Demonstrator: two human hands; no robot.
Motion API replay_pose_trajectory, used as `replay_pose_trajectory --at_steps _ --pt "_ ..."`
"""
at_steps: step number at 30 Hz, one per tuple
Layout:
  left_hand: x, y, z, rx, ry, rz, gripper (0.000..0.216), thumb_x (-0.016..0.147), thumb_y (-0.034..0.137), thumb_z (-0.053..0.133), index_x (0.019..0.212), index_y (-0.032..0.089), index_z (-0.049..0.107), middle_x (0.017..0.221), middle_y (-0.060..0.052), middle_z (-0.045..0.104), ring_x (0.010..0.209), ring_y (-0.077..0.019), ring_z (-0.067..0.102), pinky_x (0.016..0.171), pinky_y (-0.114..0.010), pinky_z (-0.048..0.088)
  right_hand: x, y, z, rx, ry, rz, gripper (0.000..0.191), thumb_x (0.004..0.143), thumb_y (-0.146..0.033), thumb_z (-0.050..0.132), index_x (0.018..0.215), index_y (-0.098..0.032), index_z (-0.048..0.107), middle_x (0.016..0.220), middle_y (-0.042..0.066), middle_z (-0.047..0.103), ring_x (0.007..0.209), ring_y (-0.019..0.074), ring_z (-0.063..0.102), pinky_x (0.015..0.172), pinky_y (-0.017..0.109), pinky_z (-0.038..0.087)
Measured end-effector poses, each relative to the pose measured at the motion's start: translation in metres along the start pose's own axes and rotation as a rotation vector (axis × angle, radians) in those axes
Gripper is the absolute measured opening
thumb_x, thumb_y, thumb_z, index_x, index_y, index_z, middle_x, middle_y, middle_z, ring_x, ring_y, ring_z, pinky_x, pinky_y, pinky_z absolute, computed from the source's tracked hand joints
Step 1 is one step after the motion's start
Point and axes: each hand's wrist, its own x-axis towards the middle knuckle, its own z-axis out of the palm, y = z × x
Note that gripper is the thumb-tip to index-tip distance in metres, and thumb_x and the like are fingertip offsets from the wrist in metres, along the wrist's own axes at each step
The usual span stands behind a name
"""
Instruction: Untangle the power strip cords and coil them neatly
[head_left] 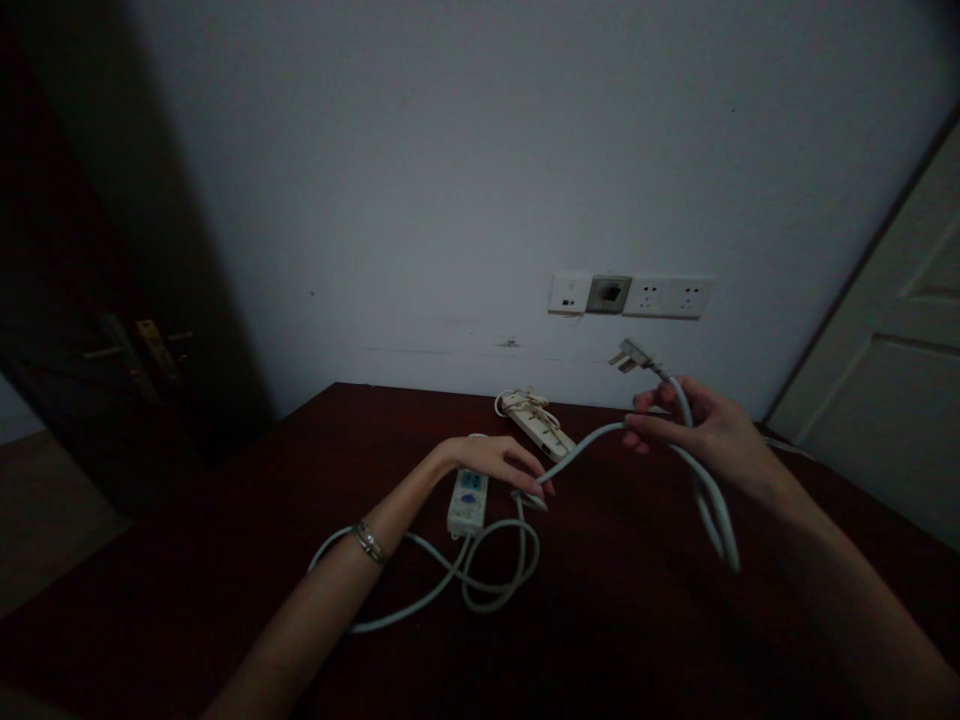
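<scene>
A white power cord runs between my two hands above the dark red table. My right hand is closed on it, with a folded loop hanging below the palm. From the top of that grip the three-pin plug sticks up, prongs pointing left. My left hand, palm down, pinches the cord farther along. Beneath my left wrist lies a white power strip, partly hidden by the hand. Loose coils of the cord spread in front of the strip and pass under my left forearm.
A second power strip, its own thin cable bundled on it, lies near the table's back edge. Wall sockets and switch plates are set in the wall behind. Doors stand at left and right.
</scene>
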Motion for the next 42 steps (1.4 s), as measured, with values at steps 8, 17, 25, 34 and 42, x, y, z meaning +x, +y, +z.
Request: replay_pose_trajectory --at_steps 8,17,25,34,42 --pt "0.02 -0.03 0.012 -0.425 0.106 0.041 0.037 0.065 0.032 0.074 0.096 0.017 0.061 0.098 -0.004 0.064 0.09 -0.0137 0.059 0.08 -0.029 0.045 0.01 -0.01 -0.027 0.046 0.278 -0.009 0.047 0.039 -0.021 0.083 0.067 -0.017 0.045 0.074 -0.002 0.061 0.053 0.0147 0.064 0.048 0.019 0.055" --pt "0.026 -0.011 0.02 -0.384 0.281 0.072 0.023 0.078 0.029 0.062 0.096 0.016 0.06 0.091 -0.006 0.064 0.083 -0.0128 0.06 0.073 -0.028 0.045 0.032 0.016 -0.061 -0.358 0.276 0.049 0.048 0.041 -0.031 0.079 0.069 -0.019 0.042 0.068 0.0 0.059 0.054 0.0136 0.056 0.048 0.024 0.045" --pt "0.027 -0.013 0.019 -0.339 0.324 0.086 0.031 0.08 0.038 0.059 0.101 0.015 0.059 0.085 -0.006 0.064 0.074 -0.0113 0.06 0.068 -0.026 0.046 0.019 0.008 -0.066 -1.473 0.48 -0.092 0.034 0.077 -0.052 0.045 0.063 -0.021 0.047 0.055 0.005 0.05 0.049 0.0176 0.041 0.047 0.029 0.025" --pt "0.04 -0.013 0.034 -0.481 0.495 -0.054 0.043 0.073 0.043 0.064 0.103 0.013 0.06 0.07 -0.003 0.063 0.06 -0.0117 0.06 0.064 -0.028 0.049 0.017 0.02 -0.032 -1.009 -0.02 0.013 0.041 0.078 -0.048 0.039 0.051 -0.018 0.048 0.047 0.002 0.047 0.046 0.0148 0.044 0.046 0.025 0.031" --pt "0.039 -0.013 0.032 -0.545 0.609 -0.092 0.035 0.077 0.038 0.059 0.1 0.012 0.055 0.058 -0.003 0.063 0.053 -0.0156 0.062 0.057 -0.03 0.05 0.024 0.083 0.003 -0.639 -0.242 -0.154 0.033 0.081 -0.04 0.042 0.081 -0.016 0.065 0.077 0.004 0.065 0.073 0.019 0.058 0.067 0.028 0.044"
